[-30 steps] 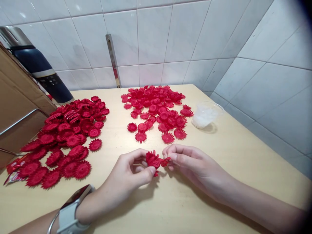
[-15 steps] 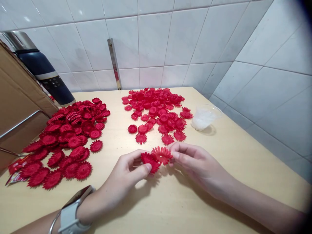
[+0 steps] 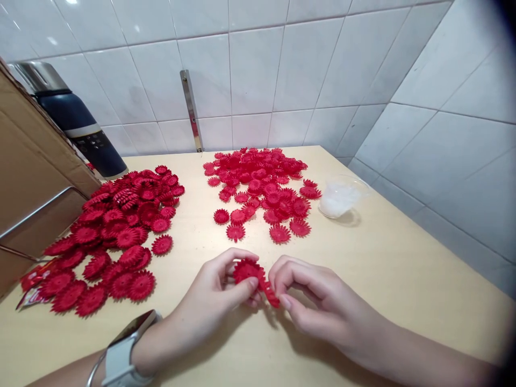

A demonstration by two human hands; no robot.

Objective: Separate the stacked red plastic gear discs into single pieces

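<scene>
Between thumb and fingers, my left hand [image 3: 223, 293] grips a round red flower piece [image 3: 246, 270] with a toothed petal edge. My right hand [image 3: 312, 295] pinches a second red petal piece [image 3: 271, 294], tilted nearly edge-on to me and against the right side of the first. Whether the two pieces are joined is hidden by my fingers. Beyond my hands lies a loose pile of red flower pieces [image 3: 278, 201]. Another, thicker heap of red flower pieces [image 3: 121, 231] spreads to the left.
A clear plastic cup [image 3: 338, 201] with whitish contents sits at the right of the table [image 3: 387, 279]. On the left are a cardboard box [image 3: 36, 161], a leaning dark blue flask [image 3: 80, 121] and a small wrapper [image 3: 34, 295]. Tiled walls [image 3: 258, 70] close off the back and right.
The piece in my right hand has gone from facing me flat to nearly edge-on, and lower. My right hand has moved down and turned. My left hand keeps its hold.
</scene>
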